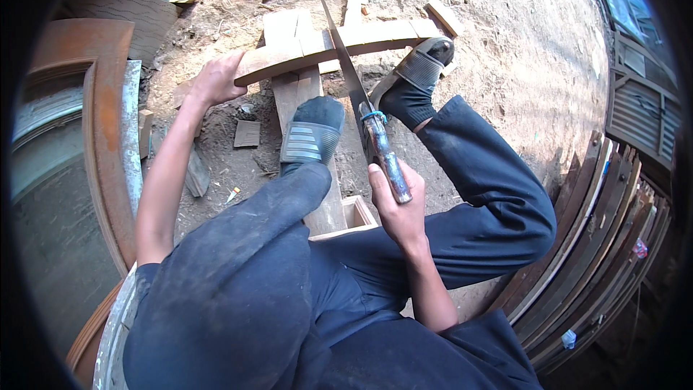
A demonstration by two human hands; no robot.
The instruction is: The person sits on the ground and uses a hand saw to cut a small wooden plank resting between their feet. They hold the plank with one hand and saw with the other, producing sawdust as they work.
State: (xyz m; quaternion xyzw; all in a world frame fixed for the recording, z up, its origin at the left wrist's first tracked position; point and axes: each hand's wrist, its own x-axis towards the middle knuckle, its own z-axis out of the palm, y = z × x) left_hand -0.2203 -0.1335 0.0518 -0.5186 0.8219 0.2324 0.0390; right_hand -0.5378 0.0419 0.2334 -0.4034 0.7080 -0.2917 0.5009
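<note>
My left hand (215,81) is closed round the left end of a long, slightly curved wooden board (280,56) lying across a plank support (290,94). My right hand (395,206) grips the worn, taped handle of a handsaw (382,148), its long blade angled forward across the board near a dark mark. My right sandaled foot (419,68) rests at the board's right end. My left foot (310,130), in a grey-striped sandal, is on the support below the board.
Wooden frames (108,137) lean at the left. Offcuts (245,133) lie on the dirt ground (491,36). An open wooden box (357,213) sits under my legs. Stacked boards (570,245) line the right side, with corrugated metal panels (642,108) and part of a vehicle beyond.
</note>
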